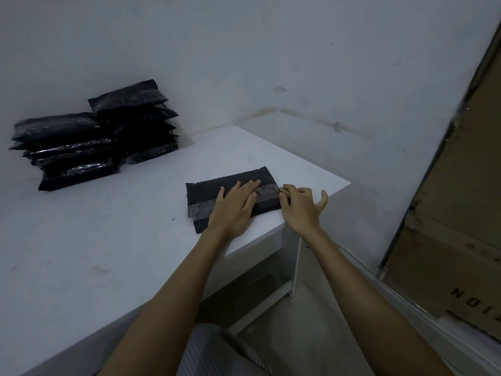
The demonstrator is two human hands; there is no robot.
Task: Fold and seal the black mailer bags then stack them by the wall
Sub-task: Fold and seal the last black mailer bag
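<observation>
Mailer bag (pixel 217 191) laid on bench (pixel 108 226) near right corner, long axis left-right. Left hand (pixel 235 206) pressed flat on top, fingers straight. Seal strip (pixel 267 189) end pinched by right hand (pixel 299 204). Stack (pixel 92 137) kept far left by wall, so left hand nearer tbh.

Folded black mailer bag (pixel 217 189) flat near table corner; black stacks (pixel 92 137) against wall.

Single head view, angled forward-down over table (pixel 81 240) corner, close
</observation>
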